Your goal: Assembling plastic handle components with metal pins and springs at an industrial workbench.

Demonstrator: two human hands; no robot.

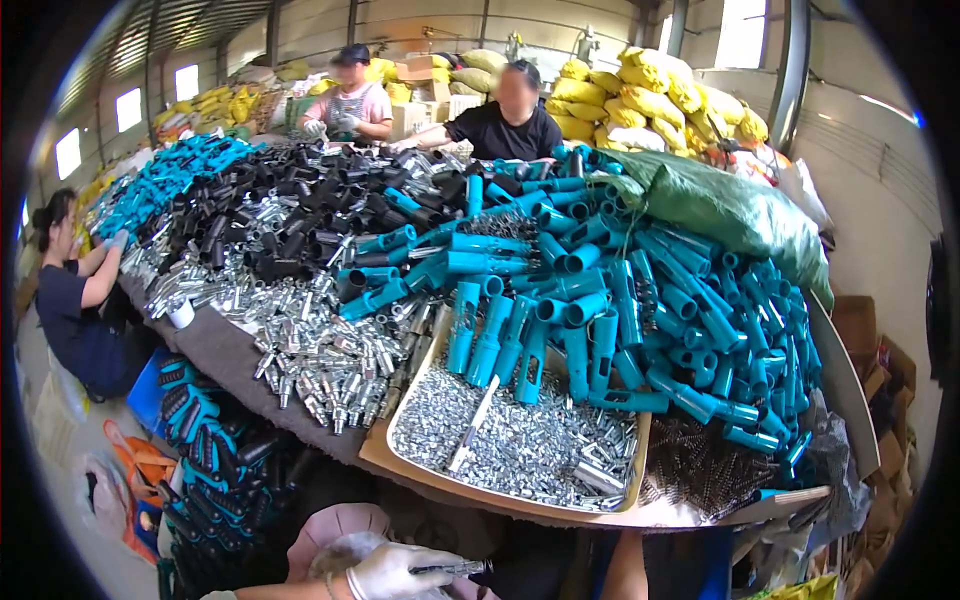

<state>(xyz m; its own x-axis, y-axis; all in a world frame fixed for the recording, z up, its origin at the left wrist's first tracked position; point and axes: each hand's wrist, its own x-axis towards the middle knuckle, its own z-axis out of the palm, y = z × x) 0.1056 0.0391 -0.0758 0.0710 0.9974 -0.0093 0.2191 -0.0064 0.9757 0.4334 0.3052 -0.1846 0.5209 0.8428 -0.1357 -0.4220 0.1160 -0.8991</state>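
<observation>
Low in the picture, below the table edge, my left hand (395, 572) wears a white glove and is closed around a slim silver metal fitting (465, 568). The fitting's tip sticks out to the right past my fingers; the rest is hidden in them. My right hand does not show. Nearest on the table is a shallow tray (643, 455) filled with small silver metal pieces (530, 440), with a pale strip (475, 425) standing among them. Slotted teal tubes (575, 360) lean over its far rim. To the tray's left lies a heap of silver metal fittings (335, 365).
Black sleeves (290, 210) and more teal parts (180, 180) cover the far table. Dark springs (700, 470) lie right of the tray. A green sack (730, 215) rests at the back right. Several co-workers sit around the table. Black-and-teal handles (200, 430) are piled below left.
</observation>
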